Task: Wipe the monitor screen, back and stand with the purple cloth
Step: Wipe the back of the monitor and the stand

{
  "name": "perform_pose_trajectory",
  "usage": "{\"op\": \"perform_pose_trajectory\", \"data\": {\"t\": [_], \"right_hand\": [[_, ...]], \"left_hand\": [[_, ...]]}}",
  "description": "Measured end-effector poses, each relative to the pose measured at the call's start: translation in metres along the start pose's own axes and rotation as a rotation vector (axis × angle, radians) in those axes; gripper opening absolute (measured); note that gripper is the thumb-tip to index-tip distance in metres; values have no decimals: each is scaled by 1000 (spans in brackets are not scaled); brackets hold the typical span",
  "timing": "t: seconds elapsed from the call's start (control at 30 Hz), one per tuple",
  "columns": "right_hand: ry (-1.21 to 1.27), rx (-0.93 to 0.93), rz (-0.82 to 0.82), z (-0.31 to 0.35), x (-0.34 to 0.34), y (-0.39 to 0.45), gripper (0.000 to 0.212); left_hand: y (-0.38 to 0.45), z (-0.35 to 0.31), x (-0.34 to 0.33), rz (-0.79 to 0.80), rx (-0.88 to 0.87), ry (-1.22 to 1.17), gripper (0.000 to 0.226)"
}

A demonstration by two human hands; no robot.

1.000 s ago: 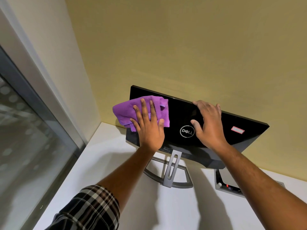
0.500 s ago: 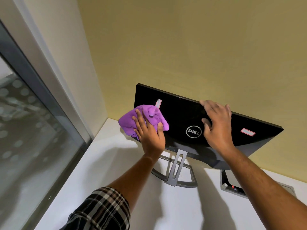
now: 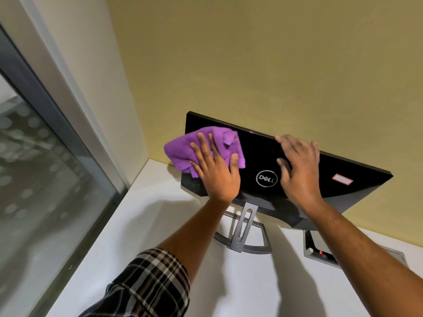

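A black monitor (image 3: 258,156) stands on a white desk with its glossy back, bearing a round logo, turned toward me. Its grey metal stand (image 3: 243,229) rests on the desk below. My left hand (image 3: 215,170) presses the purple cloth (image 3: 183,149) flat against the upper left part of the monitor's back, fingers straight. My right hand (image 3: 299,170) lies on the back right of the logo, fingertips hooked over the top edge. The screen side is hidden.
The white desk (image 3: 160,225) fills the corner between a yellow wall and a white wall. A glass partition with a dark frame (image 3: 57,156) runs along the left. A grey desk socket box (image 3: 320,252) with a red light sits right of the stand.
My left hand has slid the purple cloth upward on the monitor's back, covering the small sticker seen half a second ago. My right hand keeps its place on the top edge.
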State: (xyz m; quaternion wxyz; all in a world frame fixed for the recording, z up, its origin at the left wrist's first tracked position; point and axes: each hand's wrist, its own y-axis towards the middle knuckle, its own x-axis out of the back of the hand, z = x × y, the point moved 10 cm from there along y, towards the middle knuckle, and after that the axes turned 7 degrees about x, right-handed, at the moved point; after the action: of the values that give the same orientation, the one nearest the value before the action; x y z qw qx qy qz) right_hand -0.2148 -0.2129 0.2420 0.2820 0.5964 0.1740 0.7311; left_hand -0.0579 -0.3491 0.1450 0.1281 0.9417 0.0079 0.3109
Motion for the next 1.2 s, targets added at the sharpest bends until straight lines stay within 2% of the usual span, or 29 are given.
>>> {"op": "perform_pose_trajectory", "data": {"t": [0.17, 0.23, 0.33, 0.4, 0.5, 0.57, 0.67, 0.73, 0.8, 0.93, 1.1, 1.17, 1.2], "right_hand": [[6, -5, 10, 1, 0, 0, 60], [3, -11, 3, 2, 1, -1, 59], [-4, -15, -5, 2, 4, -2, 57], [-14, -7, 8, 4, 2, -2, 56], [-12, -1, 17, 4, 1, -4, 56], [-12, 2, 25, 4, 0, -3, 56], [-17, 0, 25, 4, 0, -3, 56], [-19, 4, 17, 7, -1, -4, 56], [-21, 1, 15, 8, -1, -5, 55], [-25, 2, 20, 8, 1, -9, 53], [-21, -14, 18, 6, 0, -6, 50], [-18, -23, 2, 6, 1, -7, 50], [-22, -24, -5, 7, 2, -7, 50]], "left_hand": [[-19, 77, -23, 50, 261, -356, 85], [-22, 83, -26, 68, 308, -378, 85], [-11, 45, -17, 106, 211, -309, 85], [-1, 13, -3, 57, 76, -229, 81], [6, 8, 4, 4, 42, -241, 81], [4, 32, -5, 13, 125, -321, 84], [-10, 91, -34, 76, 410, -455, 94], [-23, 118, -47, 109, 520, -519, 96], [-28, 133, -53, 126, 587, -596, 88], [-28, 158, -54, 174, 851, -661, 74], [-16, 162, -53, 202, 840, -631, 65], [-25, 155, -57, 255, 854, -539, 68], [-33, 145, -59, 264, 843, -576, 72]]}}
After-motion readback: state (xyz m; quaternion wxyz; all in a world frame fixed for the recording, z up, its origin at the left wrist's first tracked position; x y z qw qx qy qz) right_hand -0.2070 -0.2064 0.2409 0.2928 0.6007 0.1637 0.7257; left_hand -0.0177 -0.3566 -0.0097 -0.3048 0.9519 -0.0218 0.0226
